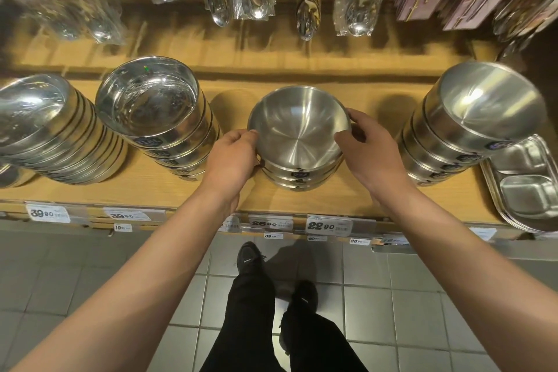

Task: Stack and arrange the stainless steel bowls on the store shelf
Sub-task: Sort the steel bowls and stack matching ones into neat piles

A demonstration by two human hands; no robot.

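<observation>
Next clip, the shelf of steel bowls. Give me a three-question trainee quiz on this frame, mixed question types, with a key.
1. True or false: both hands grip the top bowl of the middle stack.
2. Multiple choice: what sits at the shelf's far right? A) a kettle B) divided trays C) mugs
3. Fill in: the white tag on the shelf edge below the right hand reads ____.

Key: 1. True; the left hand holds the rim on its side too. 2. B. 3. 22.90.

Bare shelf [374, 118] gaps flank the middle bowl stack [297, 142].
</observation>
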